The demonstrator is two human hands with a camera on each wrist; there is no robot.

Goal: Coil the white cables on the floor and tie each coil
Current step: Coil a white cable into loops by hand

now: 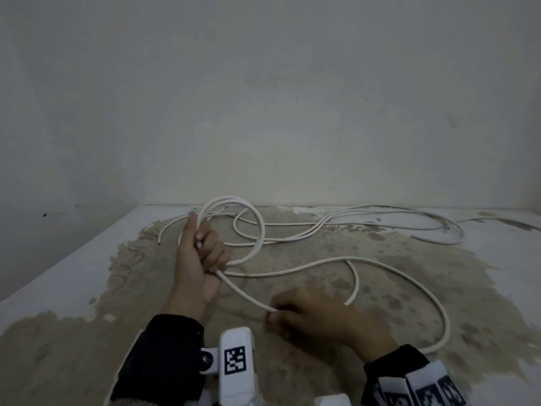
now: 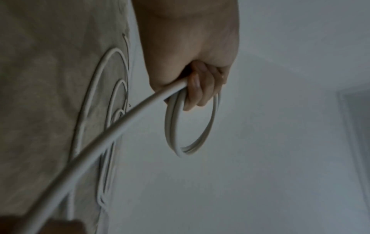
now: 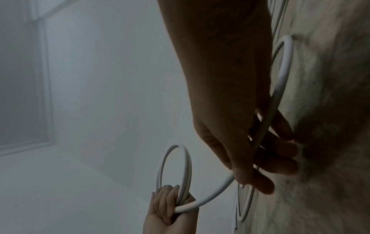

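Note:
My left hand grips a small coil of white cable, two or three loops held upright above the floor. The same coil hangs from the curled fingers in the left wrist view. From that hand the cable runs down and right to my right hand, which holds the strand loosely between thumb and fingers, low over the floor. Behind the right hand the cable sweeps in a wide loop on the floor. The left hand and its coil also show in the right wrist view.
More white cables lie spread along the back of the floor by the wall, with loose ends at the left and the right. The floor is patchy tan and white. A grey wall stands close behind.

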